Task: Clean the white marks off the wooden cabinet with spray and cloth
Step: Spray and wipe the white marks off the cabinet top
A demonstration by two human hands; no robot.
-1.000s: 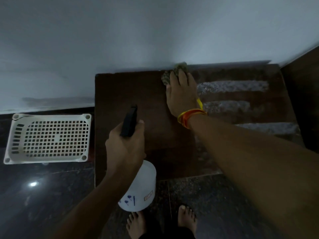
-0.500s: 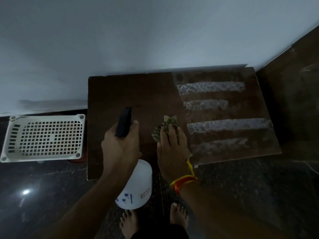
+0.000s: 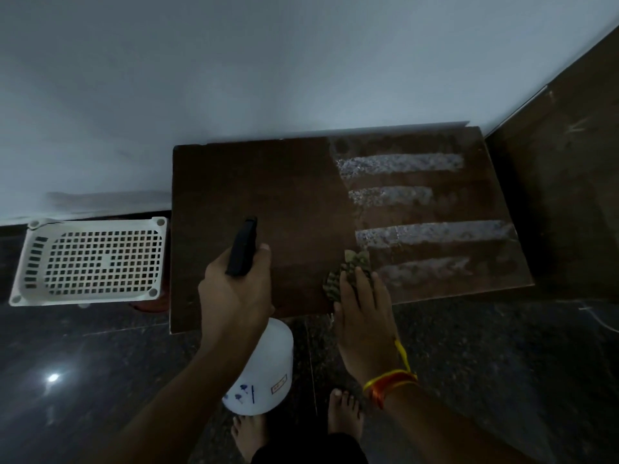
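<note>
Since half a second ago the right hand (image 3: 363, 316) and its cloth (image 3: 348, 272) have slid a little toward 3 o'clock along the cabinet's near edge, reaching the lowest white mark (image 3: 422, 271). Its fingers lie straight and flat, pressing the patterned cloth onto the wood. The left hand (image 3: 234, 289) stays wrapped around the black trigger head of the white spray bottle (image 3: 264, 370), held over the near edge. On the dark wooden cabinet (image 3: 251, 195), the half toward 9 o'clock looks wiped, while four pale streaks remain toward 3 o'clock. A pale wall (image 3: 268, 61) runs along the 12 o'clock side, touching the cabinet's back edge, and a dark wooden panel (image 3: 569, 179) stands just beside it at 3 o'clock. A white perforated basket (image 3: 90, 259) sits beside it at 9 o'clock, on glossy dark floor (image 3: 485, 363), where bare feet stand at 6 o'clock.
</note>
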